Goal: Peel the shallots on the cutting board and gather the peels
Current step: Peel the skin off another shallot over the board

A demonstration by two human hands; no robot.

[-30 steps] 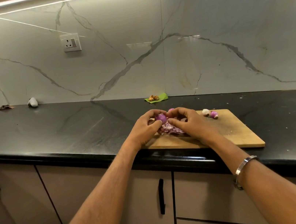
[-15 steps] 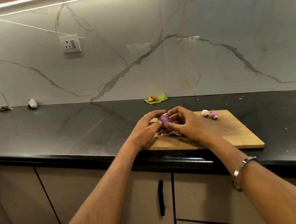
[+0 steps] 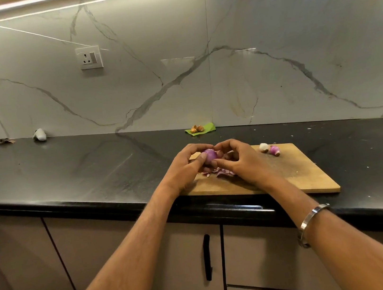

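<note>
Over the cutting board (image 3: 296, 173), both the left hand (image 3: 184, 168) and right hand (image 3: 240, 162) pinch a purple shallot (image 3: 210, 155) mid-peel above loose peels (image 3: 222, 172), while two more shallots (image 3: 269, 149) wait at three o'clock, so gathering likely remains.

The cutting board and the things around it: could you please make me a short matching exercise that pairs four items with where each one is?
Things:
1. purple shallot
2. peels
3. green leaf
4. bracelet

Places:
A. by the wall, behind the cutting board
B. on the right wrist
C. between the left hand and right hand
D. on the board, under the hands

Pairs: 1-C, 2-D, 3-A, 4-B
</note>
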